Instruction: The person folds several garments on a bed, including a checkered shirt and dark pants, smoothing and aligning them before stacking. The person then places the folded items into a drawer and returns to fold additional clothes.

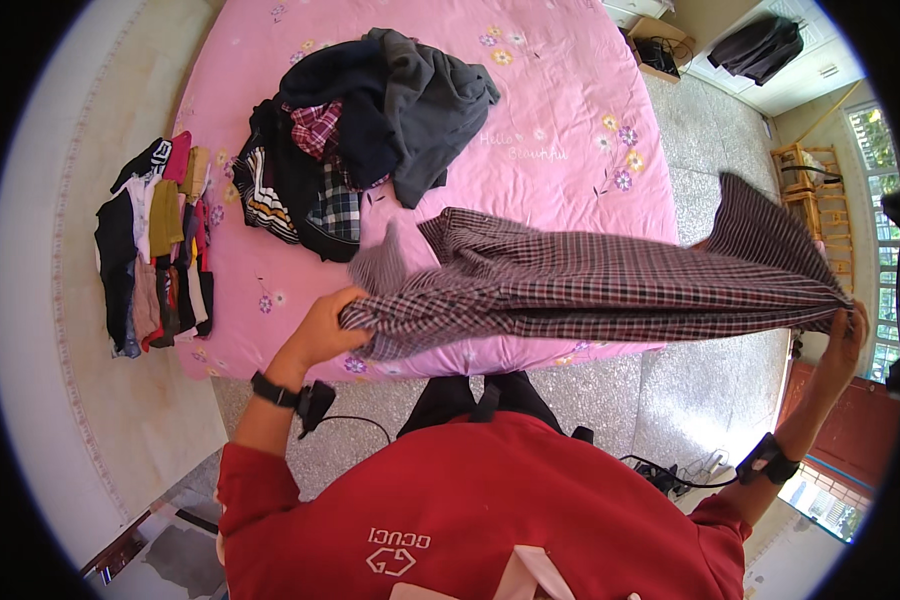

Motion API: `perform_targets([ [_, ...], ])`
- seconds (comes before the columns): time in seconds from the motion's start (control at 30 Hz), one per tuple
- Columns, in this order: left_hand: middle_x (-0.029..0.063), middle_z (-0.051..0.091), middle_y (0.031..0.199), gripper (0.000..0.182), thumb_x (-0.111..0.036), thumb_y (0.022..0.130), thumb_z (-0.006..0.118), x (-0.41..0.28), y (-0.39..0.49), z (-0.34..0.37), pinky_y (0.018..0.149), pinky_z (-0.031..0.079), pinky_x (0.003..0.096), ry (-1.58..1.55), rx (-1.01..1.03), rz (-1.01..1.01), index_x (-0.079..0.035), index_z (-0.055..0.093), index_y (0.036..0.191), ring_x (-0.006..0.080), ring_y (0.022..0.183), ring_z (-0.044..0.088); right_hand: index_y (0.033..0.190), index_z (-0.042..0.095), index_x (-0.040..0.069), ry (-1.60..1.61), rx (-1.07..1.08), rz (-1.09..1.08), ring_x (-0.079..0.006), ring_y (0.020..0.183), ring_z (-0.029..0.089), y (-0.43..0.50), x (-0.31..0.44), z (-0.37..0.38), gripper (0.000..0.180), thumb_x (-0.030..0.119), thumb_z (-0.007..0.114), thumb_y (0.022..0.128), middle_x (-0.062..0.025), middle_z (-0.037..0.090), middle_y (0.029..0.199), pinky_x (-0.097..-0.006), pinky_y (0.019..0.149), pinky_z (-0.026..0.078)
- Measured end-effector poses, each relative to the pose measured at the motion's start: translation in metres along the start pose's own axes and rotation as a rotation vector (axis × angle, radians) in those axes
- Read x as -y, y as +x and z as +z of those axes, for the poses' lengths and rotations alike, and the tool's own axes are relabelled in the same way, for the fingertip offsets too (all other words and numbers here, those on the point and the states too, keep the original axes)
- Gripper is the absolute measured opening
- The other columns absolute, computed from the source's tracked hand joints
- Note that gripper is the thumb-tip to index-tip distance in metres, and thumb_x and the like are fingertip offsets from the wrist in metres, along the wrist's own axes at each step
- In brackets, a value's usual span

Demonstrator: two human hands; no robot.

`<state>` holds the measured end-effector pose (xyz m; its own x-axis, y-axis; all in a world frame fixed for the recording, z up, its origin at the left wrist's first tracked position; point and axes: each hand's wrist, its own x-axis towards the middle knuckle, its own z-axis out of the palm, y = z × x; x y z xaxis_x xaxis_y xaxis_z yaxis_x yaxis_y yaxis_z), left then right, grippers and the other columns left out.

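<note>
A dark plaid shirt [607, 277] is stretched sideways in the air above the near edge of the bed. My left hand [326, 330] grips its bunched left end, and my right hand [847, 337] pinches the far right end, beyond the bed. Part of the cloth near each hand looks blurred. Behind the shirt, on the pink bedspread [570, 180], lies a loose heap of clothes: a grey garment [435, 112], a dark navy one [360, 97], a checked one [337, 206] and a black one with stripes [266, 199] among them.
Folded clothes [165, 225] stand in rows at the bed's left edge, beside the wall. A cardboard box [656, 52] with black items and a wooden rack [817, 202] are at the right. A dark garment [757, 49] hangs on a white cabinet. Cables [675, 476] lie behind me at the right.
</note>
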<state>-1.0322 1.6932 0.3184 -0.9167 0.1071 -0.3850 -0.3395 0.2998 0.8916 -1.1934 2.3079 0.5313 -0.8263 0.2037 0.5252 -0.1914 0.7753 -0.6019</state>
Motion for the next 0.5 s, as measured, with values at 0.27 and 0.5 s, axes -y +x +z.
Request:
perform_targets([
  [0.27, 0.0042, 0.057, 0.085, 0.042, -0.008, 0.066, 0.061, -0.028, -0.005, -0.063, 0.074, 0.045, 0.0252, 0.306, -0.115, 0.05, -0.001, 0.053, 0.106, 0.0111, 0.078, 0.052, 0.092, 0.06, 0.0, -0.028, 0.654, 0.056, -0.0104, 0.071, 0.051, -0.037, -0.052, 0.138, 0.017, 0.016, 0.058, 0.087, -0.0043, 0.058, 0.074, -0.0269, 0.065, 0.043],
  [0.5, 0.0124, 0.06, 0.089, 0.044, -0.008, 0.065, 0.059, -0.114, -0.031, -0.097, 0.076, 0.046, 0.0297, 0.581, -0.386, 0.218, 0.0, 0.053, 0.108, 0.0212, 0.081, 0.058, 0.085, 0.06, 0.004, 0.162, 0.603, 0.106, -0.0057, 0.049, 0.047, 0.033, -0.041, 0.208, 0.023, 0.027, 0.058, 0.089, -0.0006, 0.056, 0.065, -0.0227, 0.044, 0.035],
])
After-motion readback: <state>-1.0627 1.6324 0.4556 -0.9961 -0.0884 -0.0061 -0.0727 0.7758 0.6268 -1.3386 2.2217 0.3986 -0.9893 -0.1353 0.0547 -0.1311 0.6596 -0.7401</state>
